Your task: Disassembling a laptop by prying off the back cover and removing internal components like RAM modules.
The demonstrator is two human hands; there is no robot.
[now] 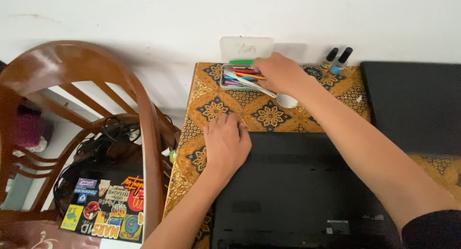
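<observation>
Your right hand (pixel 281 73) reaches to the far edge of the surface (pixel 269 115), its fingers curled down over the open pen case (pixel 242 77). The fingertips are hidden among the pens, so you cannot tell whether that grip has closed on anything; the coloured pens (pixel 242 75) lie directly under and just left of your knuckles, with a pale, flat tool (pixel 249 84) slanting out from beneath the hand toward the case's left end. The case's clear lid (pixel 246 48) stands up against the wall behind it.

Your left hand (pixel 225 143) lies flat, fingers together and spread on nothing, palm down on the near left corner of the black laptop (pixel 300 191), which rests upside down in front of you. That grip is open and holds nothing; its fingertips reach past the laptop's edge onto the patterned yellow-brown cloth.

Just beside your right wrist sits a small white round object (pixel 287 101), touching the cloth. Behind the wrist, near the wall, stands a small dark round tin (pixel 313 71), and right of it two little bottles with black caps (pixel 337 60), upright and side by side. Further right a second flat black slab (pixel 415 105) covers the surface's corner.

Well apart on your left, a wooden chair (pixel 91 85) holds a tangle of black cables (pixel 113 133) and a sticker-covered laptop (pixel 105 208).
</observation>
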